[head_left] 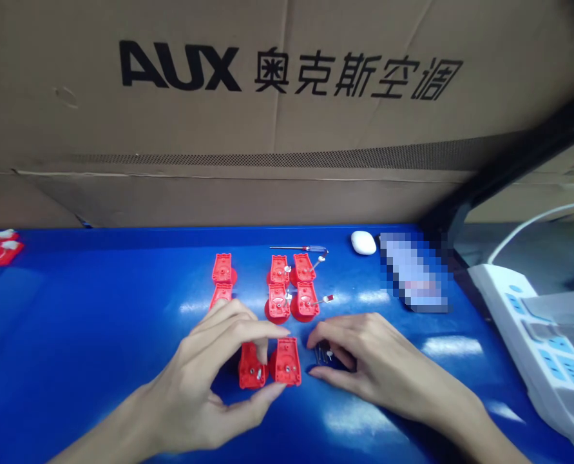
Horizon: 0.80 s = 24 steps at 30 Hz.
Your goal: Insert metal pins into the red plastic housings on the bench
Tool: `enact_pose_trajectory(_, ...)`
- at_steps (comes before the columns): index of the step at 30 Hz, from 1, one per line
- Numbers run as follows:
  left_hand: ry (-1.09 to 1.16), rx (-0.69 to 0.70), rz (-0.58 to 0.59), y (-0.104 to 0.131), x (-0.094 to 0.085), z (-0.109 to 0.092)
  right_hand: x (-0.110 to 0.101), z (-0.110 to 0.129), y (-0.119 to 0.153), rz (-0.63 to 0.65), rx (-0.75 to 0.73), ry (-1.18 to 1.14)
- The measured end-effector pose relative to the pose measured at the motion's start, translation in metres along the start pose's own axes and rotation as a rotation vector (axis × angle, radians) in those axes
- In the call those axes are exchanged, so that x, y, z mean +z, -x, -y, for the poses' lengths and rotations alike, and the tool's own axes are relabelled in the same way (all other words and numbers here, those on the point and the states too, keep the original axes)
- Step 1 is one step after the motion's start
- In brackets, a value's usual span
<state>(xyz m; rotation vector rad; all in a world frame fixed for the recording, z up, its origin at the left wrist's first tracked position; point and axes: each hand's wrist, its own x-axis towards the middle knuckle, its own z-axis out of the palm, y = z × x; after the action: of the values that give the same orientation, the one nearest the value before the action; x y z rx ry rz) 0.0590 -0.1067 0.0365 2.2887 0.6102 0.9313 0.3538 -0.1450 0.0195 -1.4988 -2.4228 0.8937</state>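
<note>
Casing (287,361), red: lay on blue table (98,361), pinched between thumb and forefinger of left hand (200,374). Right hand (364,351): half curled around small metal pieces (321,354); whether gripping was unclear.

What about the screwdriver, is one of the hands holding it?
No, the screwdriver lies on the blue table beyond the red parts, apart from the left hand and the right hand.
</note>
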Motion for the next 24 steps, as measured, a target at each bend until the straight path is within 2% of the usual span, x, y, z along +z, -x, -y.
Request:
enact_pose_trajectory(11, -0.114, 0.031, -0.006, 0.001, -0.007, 0.008, -0.001, -0.002, 0.001, -0.056, -0.036, -0.018)
enact_pose_trajectory(15, -0.116, 0.087, 0.043, -0.002, -0.009, 0.007, 0.000, 0.000, 0.005, -0.112, -0.103, -0.078)
enact_pose_trajectory(20, -0.116, 0.100, 0.164, 0.000, -0.003, 0.007, 0.013, 0.012, 0.004, -0.203, -0.203, -0.141)
enact_pose_trajectory(24, -0.134, 0.062, 0.207, 0.007, 0.006, 0.010, 0.030, 0.021, -0.003, -0.340, -0.281, -0.165)
